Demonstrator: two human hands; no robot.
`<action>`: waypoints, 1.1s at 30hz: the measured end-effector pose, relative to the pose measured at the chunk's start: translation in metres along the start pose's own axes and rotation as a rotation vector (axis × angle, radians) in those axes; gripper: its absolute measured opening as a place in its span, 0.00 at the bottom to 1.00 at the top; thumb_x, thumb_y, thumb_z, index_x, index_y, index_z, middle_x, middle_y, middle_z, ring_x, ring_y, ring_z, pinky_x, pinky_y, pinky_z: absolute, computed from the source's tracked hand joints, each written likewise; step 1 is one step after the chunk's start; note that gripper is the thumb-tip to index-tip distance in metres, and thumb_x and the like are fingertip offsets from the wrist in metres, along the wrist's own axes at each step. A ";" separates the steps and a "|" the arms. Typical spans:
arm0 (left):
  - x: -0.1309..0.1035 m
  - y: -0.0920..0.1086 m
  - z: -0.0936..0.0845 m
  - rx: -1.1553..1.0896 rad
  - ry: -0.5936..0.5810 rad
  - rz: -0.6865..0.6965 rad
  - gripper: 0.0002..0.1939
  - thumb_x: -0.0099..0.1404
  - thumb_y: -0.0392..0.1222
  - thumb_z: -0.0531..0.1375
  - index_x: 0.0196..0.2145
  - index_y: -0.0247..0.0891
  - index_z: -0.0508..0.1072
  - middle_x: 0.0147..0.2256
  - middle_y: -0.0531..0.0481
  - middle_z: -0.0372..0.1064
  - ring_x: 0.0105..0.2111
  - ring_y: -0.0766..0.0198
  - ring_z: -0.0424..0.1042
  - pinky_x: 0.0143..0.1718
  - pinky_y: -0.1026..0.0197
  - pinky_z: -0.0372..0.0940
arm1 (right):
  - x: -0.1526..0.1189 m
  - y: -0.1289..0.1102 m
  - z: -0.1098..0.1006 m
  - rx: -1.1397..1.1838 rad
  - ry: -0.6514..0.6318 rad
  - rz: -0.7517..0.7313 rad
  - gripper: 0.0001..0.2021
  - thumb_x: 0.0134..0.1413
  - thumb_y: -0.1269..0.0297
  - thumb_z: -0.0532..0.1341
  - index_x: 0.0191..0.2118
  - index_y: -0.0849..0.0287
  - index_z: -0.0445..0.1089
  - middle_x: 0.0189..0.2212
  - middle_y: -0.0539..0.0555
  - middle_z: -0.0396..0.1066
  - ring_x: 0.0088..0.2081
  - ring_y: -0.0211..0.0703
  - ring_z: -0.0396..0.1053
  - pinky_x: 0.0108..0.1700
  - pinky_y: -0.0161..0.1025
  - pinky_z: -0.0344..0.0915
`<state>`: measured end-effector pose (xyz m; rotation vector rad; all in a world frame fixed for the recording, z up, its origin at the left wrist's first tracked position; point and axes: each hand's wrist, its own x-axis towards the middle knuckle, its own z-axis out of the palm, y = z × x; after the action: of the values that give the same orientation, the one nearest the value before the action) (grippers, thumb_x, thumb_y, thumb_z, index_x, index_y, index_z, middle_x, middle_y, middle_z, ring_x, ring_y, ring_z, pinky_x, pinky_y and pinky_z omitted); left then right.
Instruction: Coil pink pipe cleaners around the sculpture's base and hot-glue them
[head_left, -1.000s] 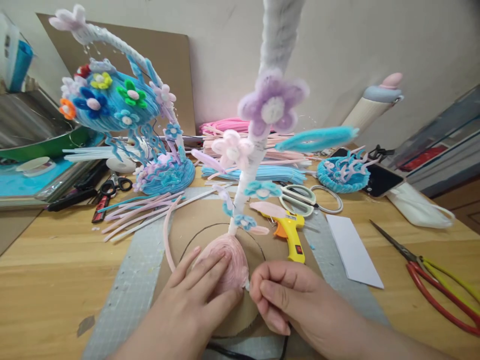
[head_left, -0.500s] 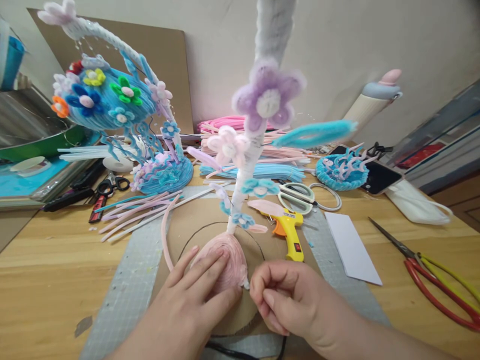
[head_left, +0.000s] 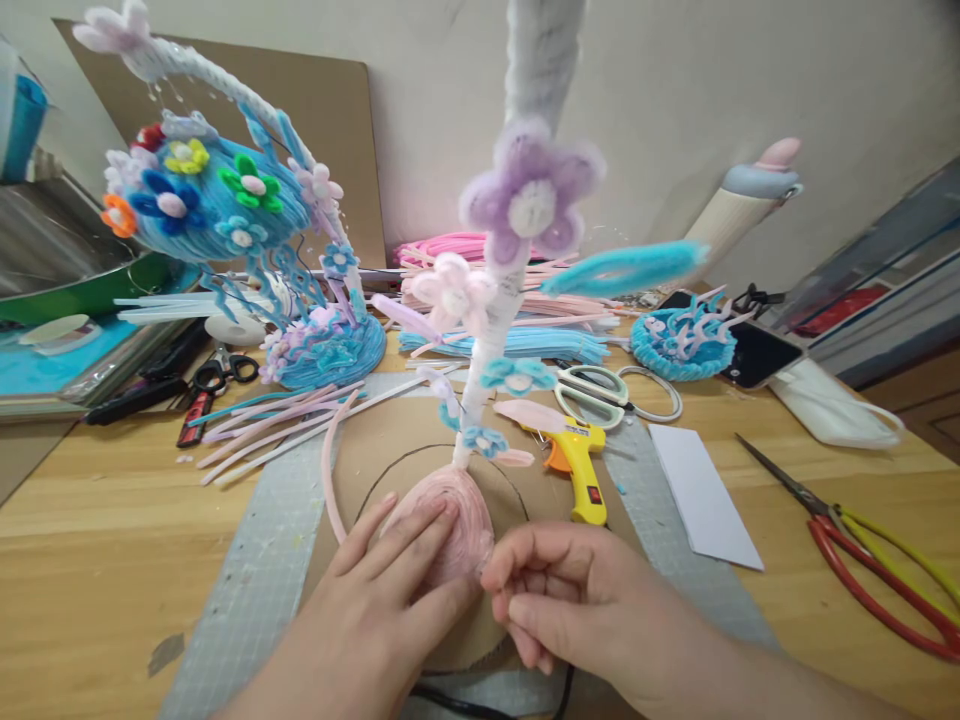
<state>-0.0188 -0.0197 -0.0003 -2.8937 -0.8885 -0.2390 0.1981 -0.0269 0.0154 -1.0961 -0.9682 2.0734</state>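
Note:
My left hand (head_left: pixel 390 580) lies with fingers spread over a pink coil of pipe cleaner (head_left: pixel 469 500), pressing it against a round-marked cardboard sheet (head_left: pixel 600 555). My right hand (head_left: pixel 570 590) is closed, its index fingertip at the coil's right edge; whatever is between its fingers is hidden. From the coil's far edge rises a white wrapped stem (head_left: pixel 474 385). It carries a purple flower (head_left: pixel 531 200), a pale pink flower (head_left: pixel 452 297), small blue flowers (head_left: pixel 519 376) and a long turquoise leaf loop (head_left: pixel 626 268).
A yellow glue gun (head_left: pixel 585 465) rests right of the stem. Large red-and-yellow-handled scissors (head_left: pixel 847 540) and folded white paper (head_left: pixel 705 495) lie farther right. A finished blue flowered piece (head_left: pixel 225 200) stands back left, near loose pipe cleaners (head_left: pixel 277 430). A grey cutting mat (head_left: pixel 240 590) lies underneath.
My right hand has shifted slightly left, so its fingertips now cover the small white tip at the coil's edge. The stem has swayed slightly left. My left hand stays put.

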 end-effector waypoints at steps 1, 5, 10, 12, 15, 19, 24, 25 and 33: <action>0.000 0.000 0.000 0.004 0.005 0.000 0.21 0.63 0.36 0.55 0.54 0.46 0.67 0.58 0.49 0.64 0.64 0.58 0.49 0.65 0.51 0.36 | 0.000 0.000 -0.001 0.009 -0.008 0.001 0.09 0.43 0.65 0.66 0.32 0.60 0.68 0.26 0.46 0.67 0.23 0.30 0.63 0.27 0.32 0.58; 0.000 0.001 0.001 0.006 0.003 -0.012 0.20 0.63 0.36 0.54 0.53 0.47 0.67 0.57 0.50 0.64 0.65 0.59 0.48 0.65 0.51 0.35 | 0.000 0.002 -0.005 0.005 -0.056 -0.034 0.08 0.46 0.65 0.65 0.32 0.62 0.69 0.22 0.46 0.65 0.23 0.30 0.62 0.27 0.31 0.59; 0.001 0.004 -0.002 0.003 -0.018 -0.025 0.23 0.63 0.33 0.53 0.55 0.47 0.66 0.59 0.51 0.63 0.64 0.59 0.48 0.65 0.51 0.37 | 0.000 0.005 -0.009 0.198 -0.104 -0.066 0.08 0.53 0.61 0.59 0.29 0.61 0.65 0.19 0.47 0.65 0.17 0.29 0.58 0.20 0.29 0.52; 0.001 0.006 -0.003 -0.004 -0.019 -0.064 0.25 0.63 0.32 0.52 0.56 0.48 0.65 0.58 0.51 0.63 0.64 0.60 0.49 0.65 0.50 0.37 | -0.001 0.005 -0.009 0.271 -0.097 -0.094 0.08 0.53 0.62 0.57 0.27 0.59 0.61 0.17 0.45 0.63 0.14 0.28 0.54 0.18 0.29 0.49; 0.001 0.006 -0.003 -0.006 -0.019 -0.064 0.25 0.62 0.32 0.52 0.56 0.48 0.65 0.58 0.51 0.64 0.64 0.60 0.50 0.65 0.51 0.36 | -0.001 0.003 -0.010 0.306 -0.085 -0.134 0.13 0.55 0.60 0.56 0.23 0.57 0.57 0.13 0.42 0.56 0.13 0.27 0.45 0.15 0.28 0.43; 0.001 0.006 -0.003 -0.029 -0.009 -0.049 0.26 0.62 0.31 0.53 0.57 0.48 0.65 0.58 0.50 0.64 0.64 0.59 0.51 0.65 0.51 0.38 | 0.000 0.002 -0.011 0.250 -0.041 -0.153 0.21 0.56 0.53 0.59 0.20 0.56 0.52 0.11 0.39 0.49 0.13 0.27 0.39 0.14 0.27 0.38; 0.001 0.011 -0.001 -0.058 0.000 -0.128 0.26 0.64 0.29 0.50 0.56 0.50 0.66 0.58 0.52 0.63 0.65 0.62 0.47 0.65 0.50 0.35 | -0.001 0.002 -0.013 0.198 0.000 -0.216 0.22 0.58 0.53 0.59 0.19 0.57 0.51 0.11 0.41 0.51 0.13 0.26 0.42 0.15 0.28 0.40; 0.001 0.012 -0.001 -0.055 -0.006 -0.127 0.26 0.64 0.30 0.50 0.56 0.51 0.65 0.59 0.53 0.63 0.65 0.62 0.47 0.65 0.50 0.34 | -0.002 0.002 -0.013 0.222 -0.005 -0.222 0.21 0.58 0.54 0.58 0.20 0.57 0.52 0.13 0.42 0.53 0.13 0.27 0.45 0.15 0.27 0.41; 0.000 0.002 -0.003 -0.006 -0.011 -0.009 0.26 0.63 0.33 0.53 0.58 0.47 0.64 0.59 0.50 0.63 0.64 0.58 0.49 0.65 0.50 0.36 | -0.005 -0.001 -0.007 0.431 -0.131 -0.207 0.11 0.58 0.59 0.59 0.28 0.58 0.59 0.26 0.46 0.56 0.24 0.32 0.55 0.19 0.27 0.58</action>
<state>-0.0178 -0.0218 0.0021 -2.8996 -0.9049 -0.2274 0.2070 -0.0280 0.0152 -0.6199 -0.6186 2.0690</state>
